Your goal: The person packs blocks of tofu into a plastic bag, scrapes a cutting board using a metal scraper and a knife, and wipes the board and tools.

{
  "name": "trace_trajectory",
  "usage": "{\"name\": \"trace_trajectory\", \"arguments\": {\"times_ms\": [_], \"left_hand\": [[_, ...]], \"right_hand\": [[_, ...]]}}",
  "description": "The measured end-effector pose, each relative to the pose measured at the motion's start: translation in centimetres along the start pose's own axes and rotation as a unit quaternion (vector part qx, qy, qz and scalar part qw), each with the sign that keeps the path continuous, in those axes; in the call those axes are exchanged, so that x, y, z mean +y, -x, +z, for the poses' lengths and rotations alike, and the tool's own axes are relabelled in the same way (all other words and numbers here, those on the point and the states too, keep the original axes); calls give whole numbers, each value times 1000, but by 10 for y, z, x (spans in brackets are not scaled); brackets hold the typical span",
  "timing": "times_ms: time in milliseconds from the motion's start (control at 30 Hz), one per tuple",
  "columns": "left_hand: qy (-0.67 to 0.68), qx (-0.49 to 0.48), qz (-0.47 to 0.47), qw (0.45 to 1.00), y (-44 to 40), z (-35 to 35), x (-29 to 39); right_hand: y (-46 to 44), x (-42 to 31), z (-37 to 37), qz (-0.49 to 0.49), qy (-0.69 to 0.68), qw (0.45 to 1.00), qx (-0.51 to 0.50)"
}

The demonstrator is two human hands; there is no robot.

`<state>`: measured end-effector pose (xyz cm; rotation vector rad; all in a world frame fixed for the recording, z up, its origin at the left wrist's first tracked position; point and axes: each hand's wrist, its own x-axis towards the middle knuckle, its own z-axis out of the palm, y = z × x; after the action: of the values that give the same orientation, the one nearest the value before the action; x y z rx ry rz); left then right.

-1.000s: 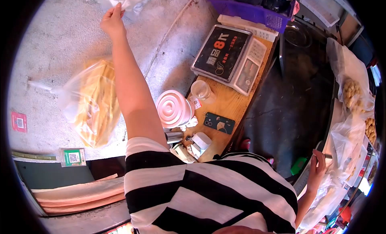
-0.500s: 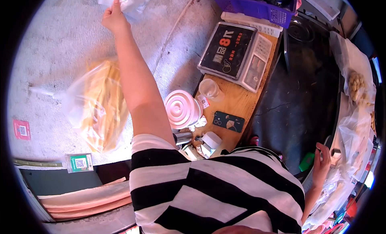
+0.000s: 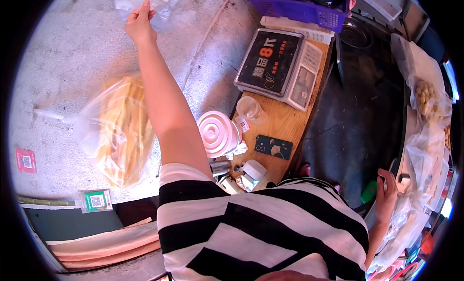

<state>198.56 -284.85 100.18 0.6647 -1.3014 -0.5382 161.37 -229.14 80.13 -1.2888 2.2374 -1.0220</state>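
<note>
The white bag [image 3: 164,2] is over the table [image 3: 63,63] at the view's top edge, pinched in the closed fingers of the left hand [image 3: 139,26]; so slight a grip could slip. Right hand [image 3: 386,187] half-curled, contents unclear.

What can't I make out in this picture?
All in the head view:
- White plastic bag at the left hand: far end cut off by the top edge.
- Purple basket: far side, cut off there too.
- Right hand: whether it holds anything; its own curl hides the palm.
- Silver cylinder: one end, hidden by the striped sleeve.
- Scale keypad: markings too small.
</note>
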Motion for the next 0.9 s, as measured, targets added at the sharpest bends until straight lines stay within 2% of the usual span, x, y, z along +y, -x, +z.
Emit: {"name": "trace_trajectory", "arguments": {"times_ms": [100,200,300,333,367,400,433,467,500,533,567,633,667,700,733,800,900], "left_hand": [[-63,-47,57,995,3,-1,-3],[-265,-114,162,944,24,10,4],[-369,-179,116,905,83,36,29],[-358,-213,135,899,116,49,31],[-287,-244,227,898,151,65,14],[-236,-308,215,896,210,85,37],[-143,-392,53,907,266,102,49],[-59,-424,17,903,315,115,61],[79,-446,-57,890,358,128,77],[138,-476,-198,845,387,134,94],[158,-455,-177,859,404,141,94],[201,-404,-139,881,434,149,87],[194,-356,-224,886,443,153,79],[176,-305,-306,885,451,156,70],[241,-330,-414,814,460,158,61],[345,-362,-598,627,480,162,49],[388,-419,-707,418,527,173,84]], "right_hand": [[-1,-4,0,14,-15,1000,-8],[-6,-12,1,-13,-11,1000,-16],[-19,-13,6,-60,-40,997,-15],[-30,-22,10,-114,-32,993,4],[-43,-35,15,-163,-22,986,23],[-56,-49,20,-206,6,978,32],[-67,-66,24,-232,15,972,33],[-79,-81,30,-253,-3,967,23],[-89,-77,42,-283,-2,959,26],[-98,-72,50,-293,13,956,23],[-102,-61,59,-280,-9,959,38],[-104,-28,65,-218,-187,949,130],[-93,-23,56,-97,-373,918,98],[-81,-16,45,22,-545,835,69],[-67,-1,37,42,-579,811,67],[-40,31,33,72,-650,754,63],[-4,54,14,136,-646,739,136]]}}
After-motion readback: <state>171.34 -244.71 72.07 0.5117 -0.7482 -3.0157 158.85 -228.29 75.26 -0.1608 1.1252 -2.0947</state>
